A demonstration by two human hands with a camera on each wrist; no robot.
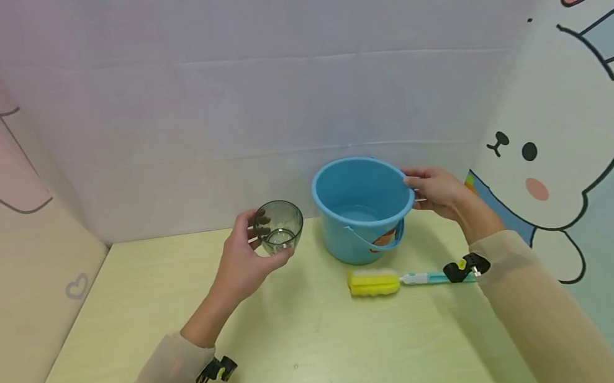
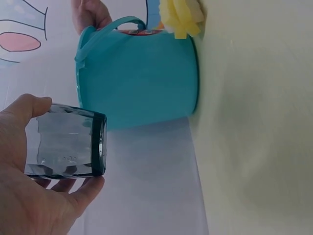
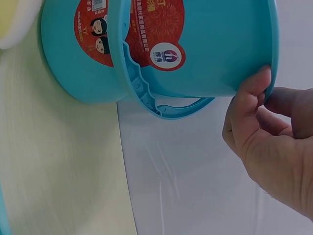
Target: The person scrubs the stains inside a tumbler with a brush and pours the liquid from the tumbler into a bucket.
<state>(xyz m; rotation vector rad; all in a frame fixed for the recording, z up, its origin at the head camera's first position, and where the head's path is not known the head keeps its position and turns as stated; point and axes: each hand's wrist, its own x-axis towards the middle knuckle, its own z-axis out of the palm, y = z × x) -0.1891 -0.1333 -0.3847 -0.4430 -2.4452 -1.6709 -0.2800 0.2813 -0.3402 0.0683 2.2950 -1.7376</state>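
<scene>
My left hand (image 1: 243, 257) grips a dark, clear drinking glass (image 1: 285, 219) from the side, thumb on one side and fingers on the other. The glass is held up above the table, left of a blue plastic bucket (image 1: 339, 232). In the left wrist view the glass (image 2: 68, 142) shows its thick dark base. My right hand (image 1: 439, 193) pinches the bucket's rim at its right side. The bucket stands upright on the table, its handle (image 3: 142, 90) hanging down over a red label (image 3: 156, 29).
A bottle brush with a yellow sponge head (image 1: 374, 282) and a blue-and-white handle (image 1: 425, 277) lies on the pale table (image 1: 301, 354) in front of the bucket. Behind stands a white cloth wall (image 1: 193, 122); printed panels (image 1: 573, 157) flank both sides.
</scene>
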